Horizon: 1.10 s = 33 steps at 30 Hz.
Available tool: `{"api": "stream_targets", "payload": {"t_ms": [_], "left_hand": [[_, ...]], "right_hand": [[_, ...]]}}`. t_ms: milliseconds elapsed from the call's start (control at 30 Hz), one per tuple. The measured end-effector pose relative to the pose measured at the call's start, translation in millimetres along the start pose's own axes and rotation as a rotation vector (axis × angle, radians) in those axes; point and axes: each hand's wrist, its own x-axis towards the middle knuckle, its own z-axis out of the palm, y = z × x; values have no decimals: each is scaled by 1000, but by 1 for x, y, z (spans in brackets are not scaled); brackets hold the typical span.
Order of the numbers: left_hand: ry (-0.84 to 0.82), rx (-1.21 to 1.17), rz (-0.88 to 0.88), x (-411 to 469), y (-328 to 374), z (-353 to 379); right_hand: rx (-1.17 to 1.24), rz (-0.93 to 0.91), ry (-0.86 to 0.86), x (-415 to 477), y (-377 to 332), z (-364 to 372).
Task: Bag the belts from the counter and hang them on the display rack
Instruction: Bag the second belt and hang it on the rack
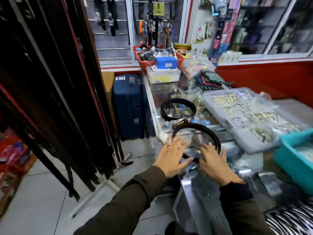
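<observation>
Two dark belts lie coiled in loops on the glass counter point(211, 168). The farther belt point(177, 108) sits mid-counter, and its buckle meets the nearer belt point(208, 131). My left hand point(172, 155) hovers over the near loop's left side with fingers spread and a ring on one finger. My right hand point(213, 160) rests at the loop's near right edge, fingers on the strap; the blur hides whether it grips. The display rack point(55, 92), full of hanging dark belts, stands to the left.
A clear lidded tray point(245, 119) of small shiny items and a teal bin point(296, 155) crowd the counter's right. Farther back stand a red basket point(145, 63) of goods and a blue box point(166, 62). A navy suitcase point(128, 106) stands on the floor beside the counter.
</observation>
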Motion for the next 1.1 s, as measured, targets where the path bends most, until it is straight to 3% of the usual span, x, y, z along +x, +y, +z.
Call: {"api": "stream_targets", "payload": {"t_ms": [133, 433, 1100], "left_hand": [[-98, 20, 68, 8, 16, 3], [14, -78, 37, 10, 26, 7], [15, -123, 114, -2, 17, -5]], "right_hand": [[22, -47, -84, -6, 13, 1], [231, -48, 49, -13, 17, -6], [142, -28, 48, -21, 8, -19]]}}
